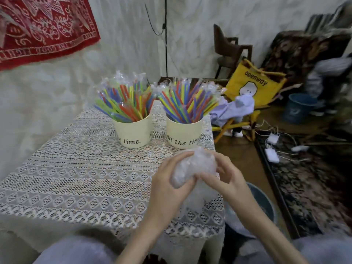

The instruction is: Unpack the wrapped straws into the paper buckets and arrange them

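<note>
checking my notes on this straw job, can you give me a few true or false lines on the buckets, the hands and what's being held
1. Two paper buckets, the left bucket and the right bucket, stand on the lace tablecloth. True.
2. The right bucket is empty. False: both hold coloured straws.
3. Both the left hand and the right hand hold a crumpled clear plastic wrap. True.
4. The hands are over the table's left edge. False: they are near its right edge.
5. A yellow bag sits beyond the table. True.
</note>
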